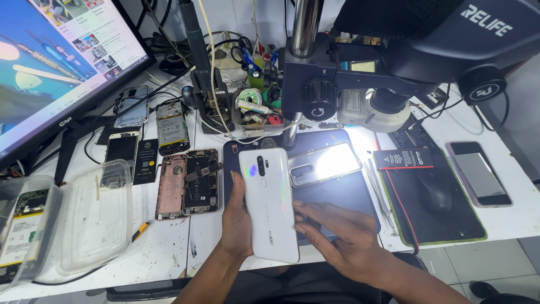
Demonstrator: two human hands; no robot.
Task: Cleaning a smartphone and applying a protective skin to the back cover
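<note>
The person holds a white phone (268, 204) back-side up over the near edge of the white desk (506, 169), just at six o'clock from the microscope (394, 62). The left hand (236, 219) has its grip closed around the phone's left long edge, thumb on top. The right hand (343, 239) touches the phone's right edge with its fingertips; its grip is loosely spread, not closed on anything.

At one o'clock from the phone, touching its upper right corner, a clear phone case (325, 163) lies brightly lit on the dark work mat (337, 194). At nine o'clock lie two opened phone bodies (187, 183), close to the phone's left edge, with little free room between. Farther at nine o'clock sit an upturned clear plastic lid (95, 217) and a clear box (25, 231) holding a flat pack with a green and white label. At three o'clock, a green-edged black mat (450, 219) carries a dark mouse (433, 191) and a flat rectangular black and red pack (404, 159); a dark-screened phone (478, 174) lies beyond it. The monitor (56, 62) stands at ten o'clock. The bare desk strip at seven o'clock, near the front edge, offers the most open room.
</note>
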